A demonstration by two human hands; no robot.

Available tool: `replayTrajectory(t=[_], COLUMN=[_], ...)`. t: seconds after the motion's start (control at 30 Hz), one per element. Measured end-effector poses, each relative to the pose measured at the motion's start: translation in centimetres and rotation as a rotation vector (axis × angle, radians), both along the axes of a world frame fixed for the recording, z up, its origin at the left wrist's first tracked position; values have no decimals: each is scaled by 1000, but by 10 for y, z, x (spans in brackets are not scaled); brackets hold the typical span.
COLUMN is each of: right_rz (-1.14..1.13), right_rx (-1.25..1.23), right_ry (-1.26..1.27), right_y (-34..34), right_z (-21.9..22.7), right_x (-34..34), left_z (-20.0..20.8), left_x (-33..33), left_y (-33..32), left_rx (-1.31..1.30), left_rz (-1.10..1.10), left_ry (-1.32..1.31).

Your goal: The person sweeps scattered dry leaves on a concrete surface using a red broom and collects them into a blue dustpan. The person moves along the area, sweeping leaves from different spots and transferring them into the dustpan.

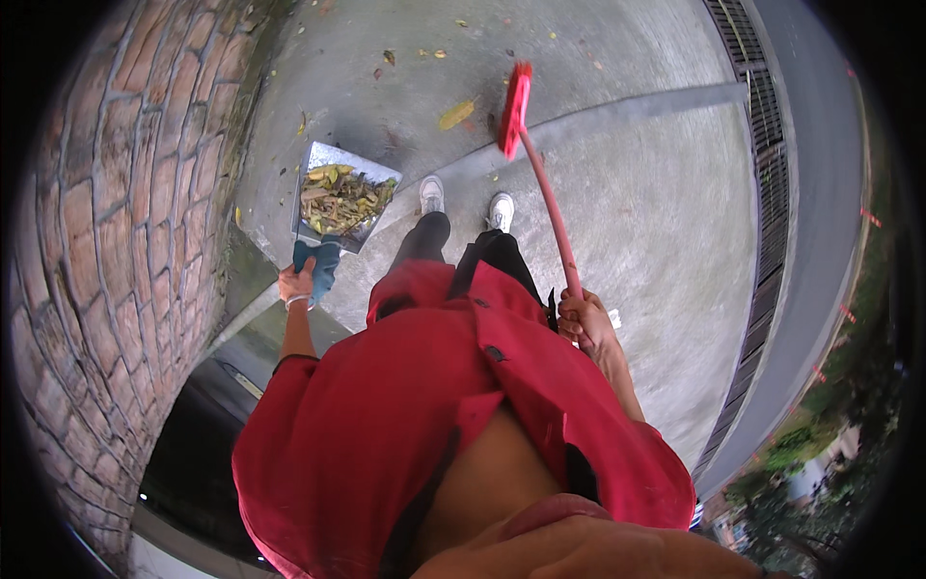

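My left hand [297,281] is closed at the near end of a metal dustpan [330,154], around its handle, where a dark teal cloth-like piece [321,259] is bunched. Brown and yellow dry leaves [338,198] lie heaped in the pan. On the other side of my body, my right hand [585,317] grips the pinkish-red stick of a broom [550,207]. The broom's red head [515,111] points away from me, beyond my shoes. Whether its bristles touch the ground, I cannot tell.
A stone-block wall [125,212] rises at the left. Loose leaves, one large and yellow [456,115], dot the concrete floor [617,58] ahead. My white shoes [501,211] stand between pan and broom. A dark drain grate [772,183] runs along the right, with a road [820,145] beyond.
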State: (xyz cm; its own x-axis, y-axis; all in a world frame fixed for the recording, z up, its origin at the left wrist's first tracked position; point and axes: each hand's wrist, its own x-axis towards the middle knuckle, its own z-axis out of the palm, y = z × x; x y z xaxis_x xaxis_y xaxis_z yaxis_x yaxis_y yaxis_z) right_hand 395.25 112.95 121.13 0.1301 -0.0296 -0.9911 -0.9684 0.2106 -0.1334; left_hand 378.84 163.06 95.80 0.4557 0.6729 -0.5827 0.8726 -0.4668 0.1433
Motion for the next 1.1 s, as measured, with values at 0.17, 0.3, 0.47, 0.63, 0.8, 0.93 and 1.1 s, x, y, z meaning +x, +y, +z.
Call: replayTrajectory(t=[0.17, 0.3, 0.47, 0.63, 0.8, 0.93, 1.1], right_rz=[-30, 69, 367, 497, 711, 676, 720], right_rx=[218, 243, 218, 396, 621, 859, 705], right_ry=[101, -14, -162, -45, 128, 386, 303], right_y=[12, 42, 69, 64, 97, 121, 71], right_z=[-77, -130, -133, -96, -148, -234, -267], right_x=[22, 63, 75, 35, 3, -17, 22], left_z=[19, 34, 42, 55, 80, 87, 92], left_x=[-70, -121, -171, -220, -255, -254, -253], left_y=[-6, -22, -51, -102, -159, -194, -235], left_rx=[28, 24, 37, 92, 100, 138, 143], left_rz=[231, 391, 562, 690, 886, 925, 1162], left_ry=[2, -82, -146, -13, -11, -148, -136])
